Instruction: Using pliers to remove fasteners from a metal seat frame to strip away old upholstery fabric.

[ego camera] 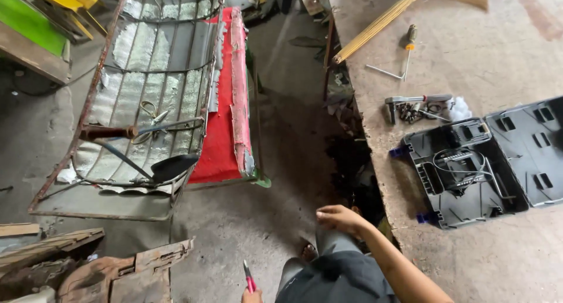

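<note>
— Fingers of the left hand (253,296) are wrapped around red-handled pliers (248,276), low at the frame's bottom edge, tips pointing up.

— And the right hand (340,218)?

— Loosely curled, holding nothing, resting above the knee, just beside the edge of the workbench (469,45).

— What's on it?

— An open dark tool case (469,168), nearest. Beyond it, a small pile of metal bits and a wrench (417,106), then a screwdriver (409,45) and a broom (404,13).

— On the floor?

— A rusty seat frame (146,98) with red padding, well apart from both hands.
</note>
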